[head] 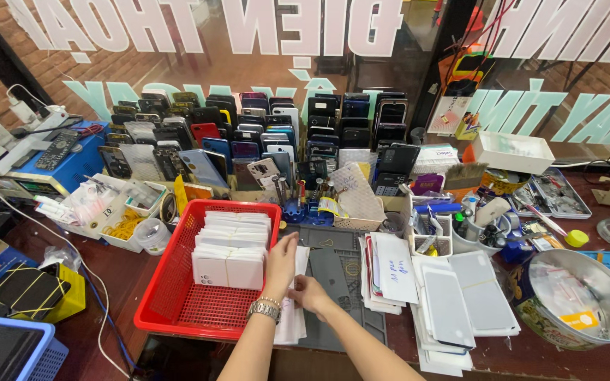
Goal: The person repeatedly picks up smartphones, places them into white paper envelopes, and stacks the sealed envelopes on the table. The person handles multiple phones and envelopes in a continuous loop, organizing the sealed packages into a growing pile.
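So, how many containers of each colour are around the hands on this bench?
Red mesh basket, holding white packets, beside the left hand: 1
Blue basket: 1
Round metal tin: 1
White box: 1
Total: 4
The right hand rests on a white packet.

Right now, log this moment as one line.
left hand: on white packets | right hand: on same packets | red basket: beside, left

A dark wooden workbench [118,282] stands against a glass window [178,63]; beyond it, seemingly brick paving [93,70].
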